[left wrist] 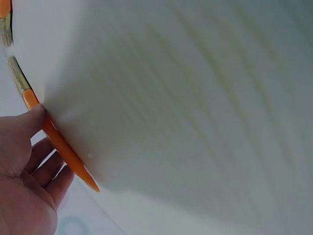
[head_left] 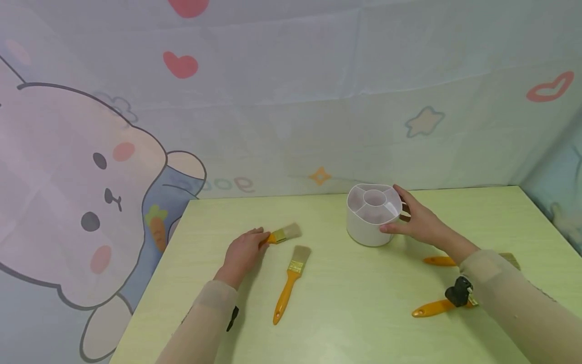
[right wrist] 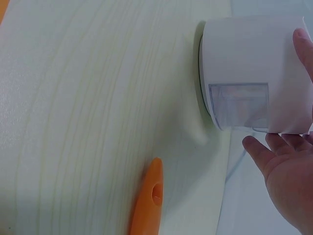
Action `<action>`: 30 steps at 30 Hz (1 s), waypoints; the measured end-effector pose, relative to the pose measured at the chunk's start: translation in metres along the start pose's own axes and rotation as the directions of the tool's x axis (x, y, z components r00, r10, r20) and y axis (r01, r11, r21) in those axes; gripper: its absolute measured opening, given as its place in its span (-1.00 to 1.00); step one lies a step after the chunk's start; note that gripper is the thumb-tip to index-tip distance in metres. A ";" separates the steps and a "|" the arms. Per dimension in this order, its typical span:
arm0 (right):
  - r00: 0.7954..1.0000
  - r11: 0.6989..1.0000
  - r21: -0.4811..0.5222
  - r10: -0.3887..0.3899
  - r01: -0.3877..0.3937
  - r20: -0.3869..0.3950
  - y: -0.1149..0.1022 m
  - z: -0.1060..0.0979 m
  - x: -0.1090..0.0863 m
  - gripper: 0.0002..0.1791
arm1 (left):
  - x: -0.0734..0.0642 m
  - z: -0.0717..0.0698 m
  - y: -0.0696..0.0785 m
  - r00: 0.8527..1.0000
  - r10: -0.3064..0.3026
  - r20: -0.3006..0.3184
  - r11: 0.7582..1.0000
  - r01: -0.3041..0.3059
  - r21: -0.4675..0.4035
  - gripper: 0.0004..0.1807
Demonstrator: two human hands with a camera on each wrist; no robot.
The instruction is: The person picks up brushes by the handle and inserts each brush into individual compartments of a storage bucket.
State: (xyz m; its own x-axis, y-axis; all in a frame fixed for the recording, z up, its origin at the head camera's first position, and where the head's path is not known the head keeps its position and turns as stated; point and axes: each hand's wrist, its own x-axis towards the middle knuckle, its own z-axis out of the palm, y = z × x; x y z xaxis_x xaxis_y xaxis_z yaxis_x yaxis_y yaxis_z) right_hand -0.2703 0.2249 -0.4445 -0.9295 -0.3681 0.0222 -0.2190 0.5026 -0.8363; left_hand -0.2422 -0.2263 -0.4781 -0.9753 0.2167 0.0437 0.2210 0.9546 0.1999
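My left hand [head_left: 243, 255] pinches the orange handle of a flat paintbrush [head_left: 289, 232] at the table's left side. In the left wrist view, the thumb lies on one side of that handle [left wrist: 66, 151] and the fingers on the other. Its pale bristles point right. My right hand [head_left: 423, 222] grips a round white desk organizer [head_left: 367, 233] at its right side, thumb toward the front. The organizer stands upright, with several compartments around a round middle one. A small clear drawer [right wrist: 239, 105] shows low on its wall in the right wrist view.
A second paintbrush [head_left: 285, 293] lies in front of the left hand, bristles away from me. Two more brushes, one farther [head_left: 438, 261] and one nearer [head_left: 432, 308], lie partly hidden under the right forearm. A patterned cloth [head_left: 282, 116] hangs behind the table [head_left: 354, 303].
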 end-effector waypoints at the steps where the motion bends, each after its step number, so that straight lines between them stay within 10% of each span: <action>1: 1.000 1.000 -0.001 0.000 0.000 0.001 0.000 0.000 0.000 0.35 | 0.000 0.000 0.000 1.000 0.003 -0.006 1.000 -0.003 0.004 -0.59; 30: 1.000 1.000 0.011 -0.006 0.006 0.002 -0.003 -0.001 -0.001 0.32 | -0.003 -0.002 0.001 0.966 0.119 -0.229 0.993 -0.119 0.015 -0.74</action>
State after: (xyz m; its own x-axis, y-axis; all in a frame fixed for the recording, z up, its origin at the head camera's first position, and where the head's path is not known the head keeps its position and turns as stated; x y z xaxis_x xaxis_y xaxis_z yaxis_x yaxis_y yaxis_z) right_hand -0.2687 0.2243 -0.4411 -0.9278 -0.3722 0.0260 -0.2210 0.4923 -0.8419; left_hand -0.2396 -0.2267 -0.4760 -0.9165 0.2759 0.2897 0.3351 0.9251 0.1788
